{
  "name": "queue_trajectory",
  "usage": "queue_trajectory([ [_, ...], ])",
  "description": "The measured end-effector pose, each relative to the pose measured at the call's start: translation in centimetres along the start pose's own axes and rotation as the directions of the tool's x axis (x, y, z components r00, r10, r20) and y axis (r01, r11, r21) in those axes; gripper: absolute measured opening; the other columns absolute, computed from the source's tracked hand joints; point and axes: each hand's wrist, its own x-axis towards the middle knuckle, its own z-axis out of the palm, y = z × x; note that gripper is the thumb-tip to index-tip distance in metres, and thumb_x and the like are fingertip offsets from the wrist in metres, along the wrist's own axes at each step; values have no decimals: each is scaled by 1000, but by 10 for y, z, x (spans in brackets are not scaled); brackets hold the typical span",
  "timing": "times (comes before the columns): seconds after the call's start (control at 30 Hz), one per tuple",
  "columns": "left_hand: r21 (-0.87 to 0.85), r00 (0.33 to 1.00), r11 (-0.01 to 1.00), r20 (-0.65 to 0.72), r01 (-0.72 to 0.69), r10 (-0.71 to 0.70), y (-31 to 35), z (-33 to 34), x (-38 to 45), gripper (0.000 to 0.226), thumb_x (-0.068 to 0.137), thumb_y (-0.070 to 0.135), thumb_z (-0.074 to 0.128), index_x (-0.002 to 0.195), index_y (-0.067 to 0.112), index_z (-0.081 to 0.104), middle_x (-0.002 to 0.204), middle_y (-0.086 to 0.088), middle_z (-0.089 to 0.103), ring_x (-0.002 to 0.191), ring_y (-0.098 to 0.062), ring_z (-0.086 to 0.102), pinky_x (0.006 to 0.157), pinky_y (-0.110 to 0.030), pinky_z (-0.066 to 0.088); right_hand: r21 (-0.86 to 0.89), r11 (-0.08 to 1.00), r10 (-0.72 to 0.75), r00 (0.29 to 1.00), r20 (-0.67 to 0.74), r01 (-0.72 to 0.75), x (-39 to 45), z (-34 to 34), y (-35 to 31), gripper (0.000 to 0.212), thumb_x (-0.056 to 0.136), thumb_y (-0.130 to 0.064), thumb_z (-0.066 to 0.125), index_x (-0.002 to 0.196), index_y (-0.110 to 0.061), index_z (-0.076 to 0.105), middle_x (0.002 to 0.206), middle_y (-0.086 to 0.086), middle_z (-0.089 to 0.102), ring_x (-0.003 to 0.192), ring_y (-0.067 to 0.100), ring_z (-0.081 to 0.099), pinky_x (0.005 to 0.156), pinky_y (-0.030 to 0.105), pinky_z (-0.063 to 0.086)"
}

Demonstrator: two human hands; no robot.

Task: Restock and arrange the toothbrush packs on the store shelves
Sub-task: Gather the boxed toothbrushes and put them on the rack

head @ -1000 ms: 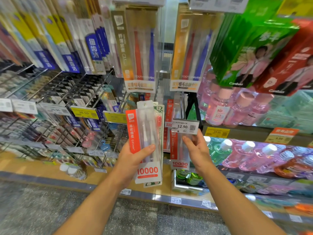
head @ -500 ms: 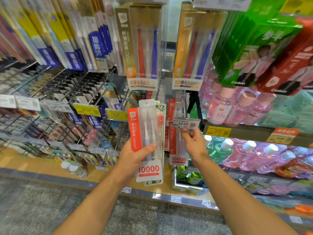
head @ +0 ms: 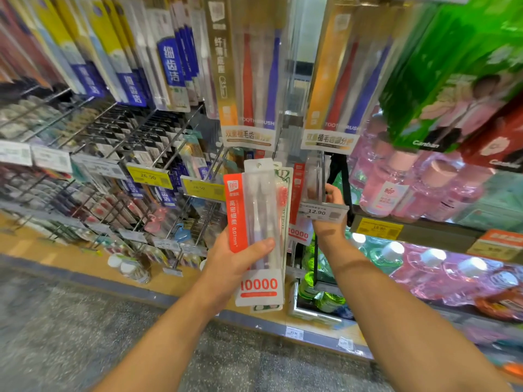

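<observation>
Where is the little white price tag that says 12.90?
In the head view, the 12.90 price tag sits right of centre, at the front of a peg of hanging toothbrush packs, just under the right hand's fingers.

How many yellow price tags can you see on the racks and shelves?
3. One reading 26.50 hangs on the wire rack left of the held pack, a second just right of it, and a third sits on the shelf edge under the pink bottles. Others may be hidden.

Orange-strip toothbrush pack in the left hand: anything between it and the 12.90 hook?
Yes. The right hand is at that hook, behind the 12.90 price tag on its tip. The left hand grips the pack beside it.
</observation>
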Motion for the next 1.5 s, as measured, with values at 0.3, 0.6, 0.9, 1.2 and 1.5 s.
queue_trajectory([
  [0.3,-7,999,999,13,31,-31,-1,0,-3,38,77,29,79,114,27,69,105,-5,80,96,-29,78,77,-39,63,78,991,115,987,-114,-107,18,5,8,13,96,-14,62,92,-26,59,109,15,69,99,32,67,88,44,57],
  [0.6,-38,993,996,82,84,-81,3,5,-1,47,79,28,86,121,20,66,112,-12,78,101,-34,76,80,-46,63,-16,973,232,968,95,-231,-26,-3,12,9,97,-19,60,89,-23,63,97,2,68,93,21,61,77,33,51],
  [0.9,-59,993,995,97,78,-72,4,-2,2,32,84,20,77,114,21,68,97,-2,78,87,-23,78,67,-38,63,-26,893,449,885,124,-449,-92,-28,10,17,99,-13,56,83,-13,62,72,6,62,65,22,56,52,28,42],
  [1.2,-11,988,999,145,52,-50,8,-7,3,39,86,20,81,122,23,67,113,-8,79,105,-35,76,85,-50,64,180,982,-52,998,-45,60,-146,-10,-63,16,97,-19,66,81,-23,66,58,-18,58,56,4,50,55,23,41],
  [1.5,147,982,985,176,-88,62,1,-10,-2,43,77,28,80,117,30,66,96,-1,80,90,-27,78,85,-48,63,-77,994,82,992,95,-75,-160,14,-87,69,50,-62,87,101,-23,62,100,3,73,93,22,73,82,46,63],
])
